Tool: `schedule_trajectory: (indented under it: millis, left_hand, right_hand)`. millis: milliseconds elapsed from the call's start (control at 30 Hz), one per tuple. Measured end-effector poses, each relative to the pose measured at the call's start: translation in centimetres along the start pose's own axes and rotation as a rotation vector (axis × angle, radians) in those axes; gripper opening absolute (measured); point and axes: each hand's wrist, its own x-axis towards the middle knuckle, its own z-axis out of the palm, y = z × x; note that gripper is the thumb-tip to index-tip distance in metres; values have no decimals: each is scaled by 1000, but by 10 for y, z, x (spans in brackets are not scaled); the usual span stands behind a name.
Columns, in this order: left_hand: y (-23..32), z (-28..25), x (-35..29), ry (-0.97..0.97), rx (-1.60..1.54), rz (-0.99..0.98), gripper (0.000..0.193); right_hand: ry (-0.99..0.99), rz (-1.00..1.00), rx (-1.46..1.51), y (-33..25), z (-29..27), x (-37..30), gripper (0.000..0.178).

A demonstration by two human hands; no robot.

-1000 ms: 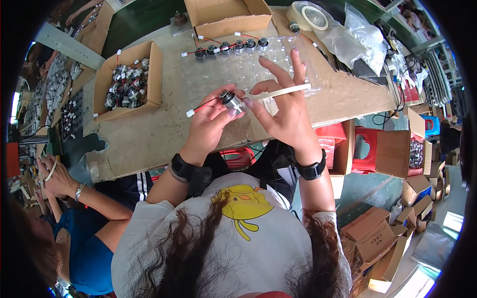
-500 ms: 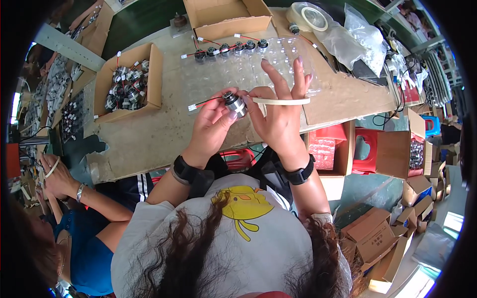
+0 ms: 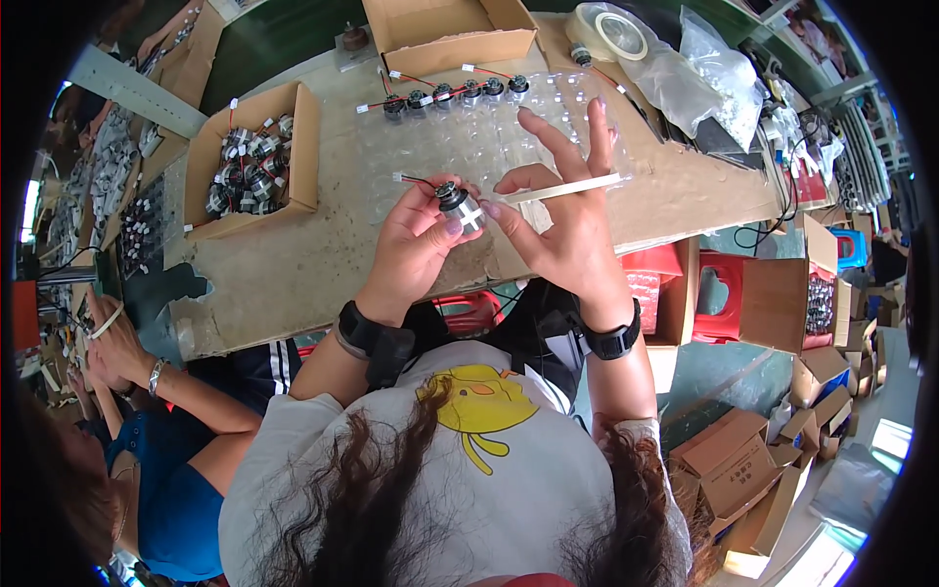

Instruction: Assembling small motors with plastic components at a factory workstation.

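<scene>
My left hand (image 3: 409, 247) grips a small cylindrical motor (image 3: 458, 207) between thumb and fingers. It has a silver body, a black top, and thin wires ending in a white plug (image 3: 399, 178). A pale strip shows on its silver side. Beside it is my right hand (image 3: 559, 230), carrying a narrow cream ring (image 3: 564, 189), seen edge-on, like a thin tape roll. The right thumb tip is close to the motor's side; contact is hard to tell. The other right fingers point upward. Beyond both hands, several similar motors (image 3: 443, 95) stand in a clear plastic tray (image 3: 416, 147).
A cardboard box (image 3: 306, 147) full of motors stands at the left of the table (image 3: 254, 284). Another open box (image 3: 450, 47) is at the back. Plastic bags (image 3: 719, 88) lie at the far right. A co-worker's hand (image 3: 119, 344) is at the left.
My right hand has shifted a little right, away from the motor, and the cream ring has tilted up at its right end. The motor turned slightly, showing the pale strip; its plug moved up.
</scene>
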Motion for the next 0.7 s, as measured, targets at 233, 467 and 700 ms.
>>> schedule_trajectory:
  millis: [233,467,700]
  left_hand:
    - [-2,2,2,-42,75,110,41]
    - [-5,6,1,8,140,151,44]
    - [1,7,1,-8,200,112,46]
  right_hand:
    - [55,30,-34,-5,11,-4,14]
    - [71,17,-151,-14,18,-7,11]
    - [-1,10,7,-9,0,-2,9]
